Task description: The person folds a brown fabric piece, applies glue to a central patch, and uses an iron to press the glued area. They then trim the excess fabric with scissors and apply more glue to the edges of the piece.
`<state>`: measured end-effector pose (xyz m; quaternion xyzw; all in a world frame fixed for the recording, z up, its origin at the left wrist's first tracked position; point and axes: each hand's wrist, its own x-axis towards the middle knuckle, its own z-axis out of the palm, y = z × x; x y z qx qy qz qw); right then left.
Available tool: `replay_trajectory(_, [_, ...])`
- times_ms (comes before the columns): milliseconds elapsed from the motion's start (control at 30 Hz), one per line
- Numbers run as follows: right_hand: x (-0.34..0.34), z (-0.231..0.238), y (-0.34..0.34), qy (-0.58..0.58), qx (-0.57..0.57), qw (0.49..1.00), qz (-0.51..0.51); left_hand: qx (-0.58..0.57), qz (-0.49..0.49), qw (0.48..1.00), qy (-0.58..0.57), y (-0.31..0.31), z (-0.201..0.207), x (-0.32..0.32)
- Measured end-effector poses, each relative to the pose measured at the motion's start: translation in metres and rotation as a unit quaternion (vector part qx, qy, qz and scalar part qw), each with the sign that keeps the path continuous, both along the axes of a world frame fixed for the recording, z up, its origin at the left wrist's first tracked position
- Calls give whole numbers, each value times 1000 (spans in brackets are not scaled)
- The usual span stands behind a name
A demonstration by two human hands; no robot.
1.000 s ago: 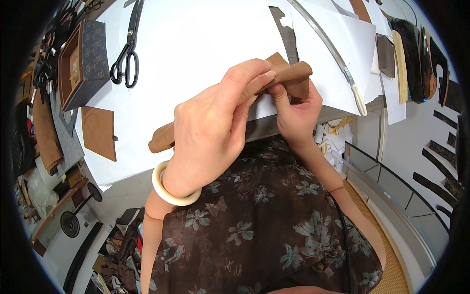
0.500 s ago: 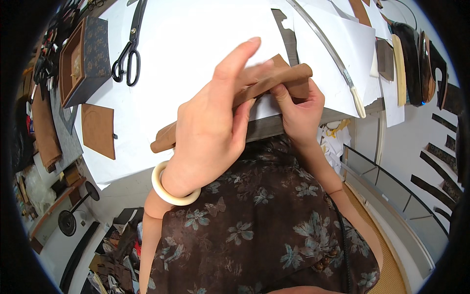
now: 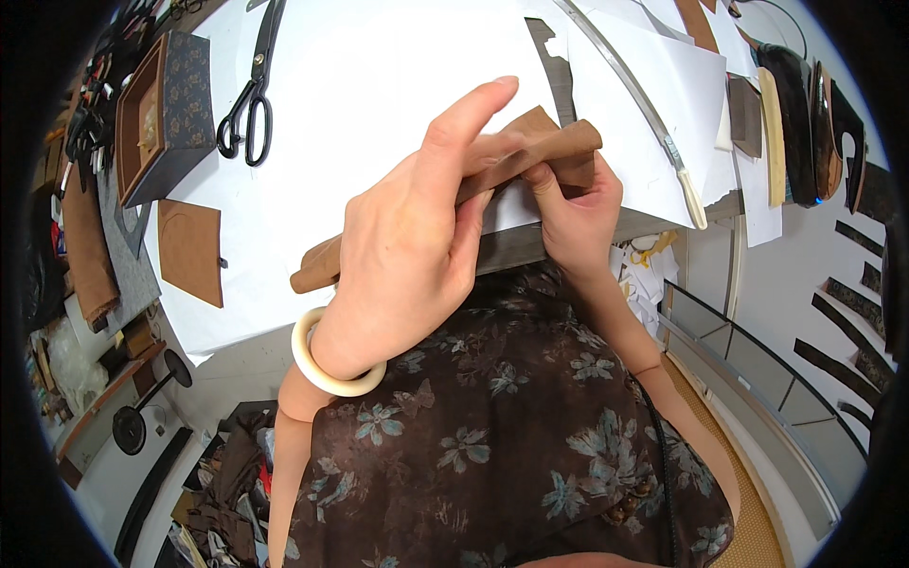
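A folded piece of brown fabric (image 3: 544, 147), suede-like in look, is held up over the near edge of the white-papered table. My left hand (image 3: 407, 237), with a cream bangle (image 3: 308, 355) at its wrist, grips the cloth's middle between thumb and fingers. Its index finger points up and away, and the other fingertips are partly hidden behind the fold. At the cloth's right end, my right hand (image 3: 582, 213) pinches it, thumb on the near side and fingers underneath. The fabric's rolled left end sticks out past my left wrist.
Black scissors (image 3: 254, 104) and a flower-patterned box (image 3: 175, 114) lie at the left, above a flat brown piece (image 3: 189, 251). A long curved metal strip with a pale handle (image 3: 694, 201) rests at the right. White paper (image 3: 379, 66) covers the table.
My left index finger has shifted slightly to the right. The right hand and the cloth's right end have moved a touch leftward; both hands keep their hold.
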<state>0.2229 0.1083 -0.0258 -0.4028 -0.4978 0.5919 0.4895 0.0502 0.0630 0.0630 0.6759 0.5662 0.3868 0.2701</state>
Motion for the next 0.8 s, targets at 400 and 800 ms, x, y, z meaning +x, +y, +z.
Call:
replay_trajectory(400, [12, 13, 5, -80, 211, 972, -61, 38, -2, 999, 1, 0, -10, -4])
replay_trajectory(800, [7, 52, 52, -224, 462, 847, 141, 66, 5, 998, 13, 2, 1, -6])
